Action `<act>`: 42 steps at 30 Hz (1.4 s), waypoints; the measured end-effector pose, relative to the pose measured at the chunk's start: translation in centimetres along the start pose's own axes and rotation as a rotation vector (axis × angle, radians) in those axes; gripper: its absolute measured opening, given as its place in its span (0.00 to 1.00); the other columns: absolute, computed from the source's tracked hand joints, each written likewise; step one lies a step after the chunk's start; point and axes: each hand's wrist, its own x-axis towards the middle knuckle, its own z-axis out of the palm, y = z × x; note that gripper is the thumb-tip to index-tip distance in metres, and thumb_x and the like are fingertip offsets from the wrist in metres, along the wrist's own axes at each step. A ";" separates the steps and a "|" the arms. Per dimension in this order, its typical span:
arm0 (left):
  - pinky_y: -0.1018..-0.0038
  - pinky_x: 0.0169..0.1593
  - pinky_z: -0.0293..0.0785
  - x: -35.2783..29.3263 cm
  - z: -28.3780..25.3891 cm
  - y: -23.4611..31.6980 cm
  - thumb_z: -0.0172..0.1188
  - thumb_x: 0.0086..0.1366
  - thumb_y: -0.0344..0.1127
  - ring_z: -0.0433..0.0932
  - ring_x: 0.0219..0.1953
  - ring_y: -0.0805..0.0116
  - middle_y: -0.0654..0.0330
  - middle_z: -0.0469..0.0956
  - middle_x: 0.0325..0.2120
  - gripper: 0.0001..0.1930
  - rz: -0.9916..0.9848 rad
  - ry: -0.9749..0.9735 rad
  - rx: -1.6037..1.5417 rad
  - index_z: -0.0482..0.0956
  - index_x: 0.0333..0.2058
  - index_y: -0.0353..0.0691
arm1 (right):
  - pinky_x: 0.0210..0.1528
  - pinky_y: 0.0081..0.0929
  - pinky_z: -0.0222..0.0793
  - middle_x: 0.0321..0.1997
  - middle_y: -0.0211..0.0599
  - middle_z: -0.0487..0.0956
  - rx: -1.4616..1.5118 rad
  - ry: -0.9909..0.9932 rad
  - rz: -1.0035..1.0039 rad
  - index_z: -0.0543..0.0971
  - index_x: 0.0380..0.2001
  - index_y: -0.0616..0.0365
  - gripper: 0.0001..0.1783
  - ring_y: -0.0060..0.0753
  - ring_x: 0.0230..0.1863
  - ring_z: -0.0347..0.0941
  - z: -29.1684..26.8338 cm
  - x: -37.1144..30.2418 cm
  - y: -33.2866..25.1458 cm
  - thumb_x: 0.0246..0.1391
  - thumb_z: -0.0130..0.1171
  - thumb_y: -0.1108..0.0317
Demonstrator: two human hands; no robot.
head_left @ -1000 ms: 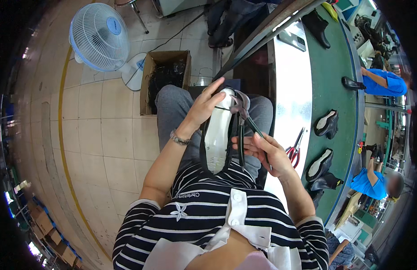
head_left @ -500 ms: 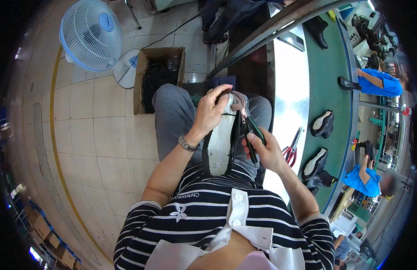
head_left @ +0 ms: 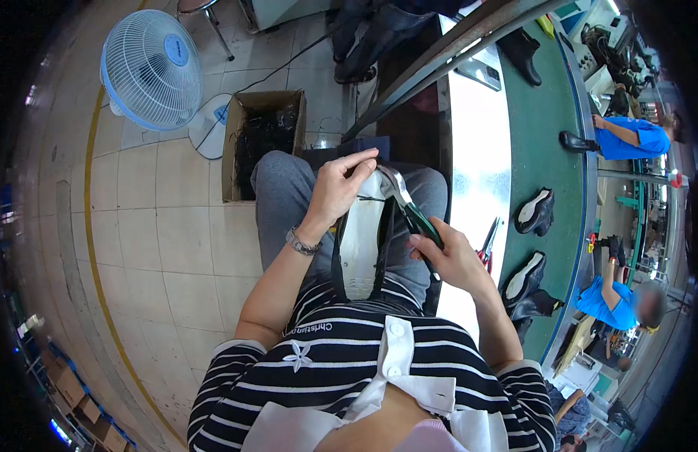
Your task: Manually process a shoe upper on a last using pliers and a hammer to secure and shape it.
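Observation:
Between my thighs rests a black shoe upper on a last (head_left: 362,241), its pale insole side facing up and a thin dark cord across it near the far end. My left hand (head_left: 335,192) is closed on that far end, fingers pressed together over its edge. My right hand (head_left: 456,260) is wrapped round the green handles of metal-headed pincers (head_left: 418,220). The curved head of the pincers meets the far right edge of the shoe, close to my left fingertips. What lies in the jaws is too small to make out.
A bright metal ledge (head_left: 481,143) on my right holds red-handled pliers (head_left: 489,245) and a phone (head_left: 478,74). Beyond it, several black shoes stand on a green belt (head_left: 548,143). A slanting metal bar (head_left: 439,64) crosses ahead. A carton (head_left: 227,162) and a fan (head_left: 149,69) stand at left.
The pincers' head has turned and moved slightly toward my left fingers; the brownish flap seen in its jaws earlier no longer shows. My left hand and the shoe have shifted a little left.

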 end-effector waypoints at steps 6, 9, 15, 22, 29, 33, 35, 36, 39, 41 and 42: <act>0.77 0.40 0.73 0.2 -1.1 0.7 0.56 0.66 0.37 0.79 0.35 0.72 0.49 0.82 0.38 0.16 0.082 -0.102 0.183 0.78 0.51 0.39 | 0.24 0.29 0.64 0.18 0.40 0.74 0.030 0.430 -0.264 0.71 0.28 0.64 0.18 0.29 0.19 0.71 0.4 -1.2 -3.6 0.63 0.53 0.58; 0.77 0.39 0.72 0.3 -1.4 0.4 0.55 0.66 0.36 0.78 0.33 0.75 0.50 0.82 0.36 0.17 0.075 -0.149 0.154 0.76 0.52 0.39 | 0.26 0.35 0.67 0.21 0.52 0.74 -0.158 0.423 -0.065 0.71 0.30 0.65 0.17 0.46 0.22 0.75 2.7 1.9 -1.3 0.63 0.51 0.59; 0.77 0.35 0.71 0.1 -1.9 0.0 0.54 0.66 0.34 0.74 0.30 0.78 0.51 0.82 0.36 0.17 0.113 -0.147 0.170 0.76 0.53 0.39 | 0.26 0.39 0.67 0.20 0.53 0.74 -0.225 0.261 -0.108 0.70 0.29 0.64 0.18 0.52 0.24 0.76 1.0 0.9 -3.1 0.64 0.50 0.58; 0.80 0.31 0.66 0.2 -1.6 -1.1 0.54 0.66 0.33 0.67 0.26 0.81 0.58 0.81 0.31 0.17 0.166 -0.106 0.093 0.75 0.53 0.38 | 0.25 0.45 0.66 0.20 0.56 0.74 -0.241 0.292 -0.078 0.68 0.30 0.64 0.16 0.57 0.25 0.75 2.7 2.9 -1.8 0.64 0.49 0.61; 0.82 0.37 0.68 0.4 -1.7 -0.8 0.54 0.64 0.29 0.71 0.32 0.80 0.60 0.80 0.35 0.19 0.031 -0.145 0.146 0.74 0.54 0.35 | 0.28 0.45 0.70 0.24 0.58 0.76 -0.240 0.476 -0.227 0.69 0.32 0.64 0.15 0.59 0.26 0.76 3.6 3.1 -1.2 0.62 0.50 0.61; 0.80 0.52 0.67 0.3 -1.8 0.4 0.52 0.64 0.27 0.74 0.46 0.76 0.61 0.78 0.45 0.17 0.030 -0.241 0.025 0.76 0.51 0.33 | 0.26 0.43 0.64 0.16 0.52 0.72 -0.104 0.346 -0.192 0.71 0.26 0.64 0.21 0.54 0.20 0.72 1.8 2.3 0.8 0.64 0.48 0.56; 0.81 0.51 0.67 0.6 -1.5 0.3 0.53 0.67 0.30 0.74 0.44 0.76 0.63 0.79 0.44 0.15 0.014 -0.244 -0.073 0.78 0.50 0.34 | 0.26 0.35 0.66 0.15 0.42 0.73 0.001 0.481 -0.189 0.72 0.26 0.62 0.21 0.43 0.18 0.73 2.0 1.0 2.7 0.64 0.48 0.55; 0.82 0.51 0.66 0.8 -1.5 0.5 0.53 0.68 0.33 0.73 0.44 0.78 0.64 0.79 0.43 0.13 -0.029 -0.234 -0.089 0.80 0.47 0.35 | 0.26 0.34 0.67 0.16 0.41 0.74 0.031 0.573 -0.176 0.73 0.26 0.62 0.21 0.40 0.19 0.74 2.1 0.5 3.9 0.63 0.49 0.54; 0.80 0.54 0.63 2.2 -1.5 -0.6 0.51 0.69 0.35 0.72 0.47 0.77 0.66 0.78 0.42 0.13 -0.017 -0.290 -0.103 0.79 0.45 0.35 | 0.34 0.47 0.67 0.22 0.55 0.75 0.144 0.732 0.051 0.73 0.33 0.63 0.25 0.61 0.29 0.74 1.7 0.6 8.5 0.59 0.52 0.47; 0.79 0.55 0.62 2.3 -0.4 -0.4 0.50 0.69 0.35 0.72 0.48 0.75 0.64 0.78 0.43 0.12 0.023 -0.350 -0.093 0.79 0.44 0.34 | 0.38 0.48 0.68 0.25 0.55 0.77 0.157 0.831 0.203 0.74 0.40 0.62 0.26 0.61 0.31 0.75 1.2 1.3 12.9 0.58 0.52 0.46; 0.77 0.56 0.61 2.4 -0.1 -0.2 0.49 0.70 0.34 0.72 0.48 0.73 0.62 0.78 0.43 0.12 0.061 -0.384 -0.085 0.78 0.43 0.34 | 0.38 0.48 0.68 0.25 0.55 0.77 0.163 0.847 0.205 0.74 0.40 0.62 0.26 0.61 0.31 0.75 1.0 1.4 14.5 0.58 0.52 0.46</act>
